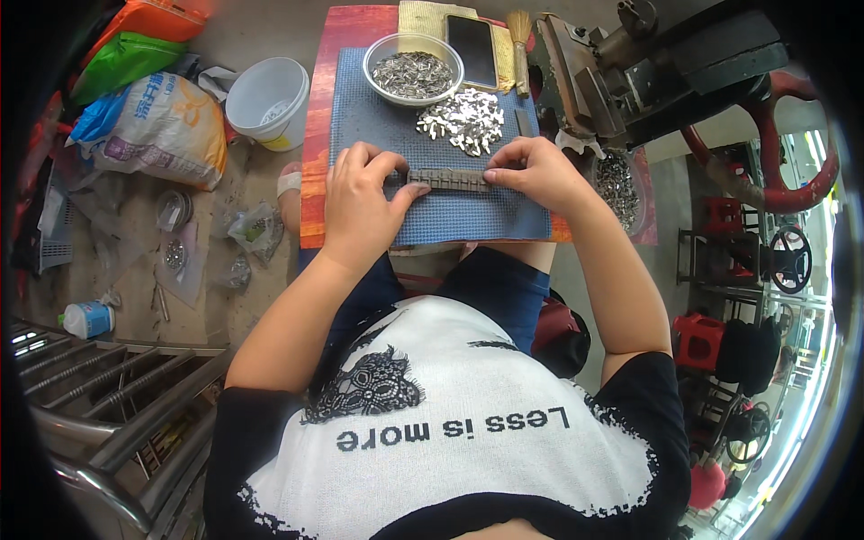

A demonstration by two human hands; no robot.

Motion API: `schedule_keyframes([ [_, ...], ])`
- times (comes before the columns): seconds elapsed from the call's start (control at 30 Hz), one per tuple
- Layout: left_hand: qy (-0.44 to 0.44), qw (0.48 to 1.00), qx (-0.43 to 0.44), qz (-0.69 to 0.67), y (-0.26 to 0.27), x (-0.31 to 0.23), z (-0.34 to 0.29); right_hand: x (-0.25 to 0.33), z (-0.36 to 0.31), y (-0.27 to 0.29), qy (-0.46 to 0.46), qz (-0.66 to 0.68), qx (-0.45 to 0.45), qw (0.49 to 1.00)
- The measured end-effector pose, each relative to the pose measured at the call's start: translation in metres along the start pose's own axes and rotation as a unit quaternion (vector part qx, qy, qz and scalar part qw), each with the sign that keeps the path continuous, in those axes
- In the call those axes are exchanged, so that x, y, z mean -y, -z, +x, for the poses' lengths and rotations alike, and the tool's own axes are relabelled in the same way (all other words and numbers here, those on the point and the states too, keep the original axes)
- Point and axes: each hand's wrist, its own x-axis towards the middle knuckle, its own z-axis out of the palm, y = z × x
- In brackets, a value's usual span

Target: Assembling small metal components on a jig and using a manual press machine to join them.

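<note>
A dark grey notched metal bar lies crosswise on a blue textured mat. My left hand is at its left end, with thumb and forefinger closed around that end. At the right end, the thumb and fingertips of my right hand are pinched together against the bar; any small piece between them is too small to make out. Just beyond the bar sits a loose pile of small shiny metal pieces. A clear round bowl behind the pile holds many thin metal pieces.
A phone lies on a yellow cloth at the back, beside a brush. Machinery stands right of the red board. Beside it is a container of metal bits. A white bucket stands left.
</note>
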Motion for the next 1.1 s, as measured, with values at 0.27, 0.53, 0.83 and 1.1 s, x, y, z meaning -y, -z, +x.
schedule_keyframes([
  [0.27, -0.01, 1.0, -0.01, 0.001, 0.002, 0.001, 0.0, 0.01, -0.009, 0.0, -0.01, 0.023, 0.005, 1.0],
  [0.53, 0.0, 0.999, 0.014, -0.031, 0.004, 0.001, -0.001, 0.026, 0.008, -0.003, 0.102, 0.072, -0.139, 0.982],
  [0.83, -0.019, 1.0, 0.0, -0.009, 0.003, 0.0, -0.003, 0.022, 0.022, 0.001, 0.132, -0.024, -0.33, 0.934],
  [1.1, -0.01, 1.0, 0.016, 0.006, 0.001, 0.001, -0.002, -0.012, 0.008, -0.026, 0.033, -0.289, -0.348, 0.891],
])
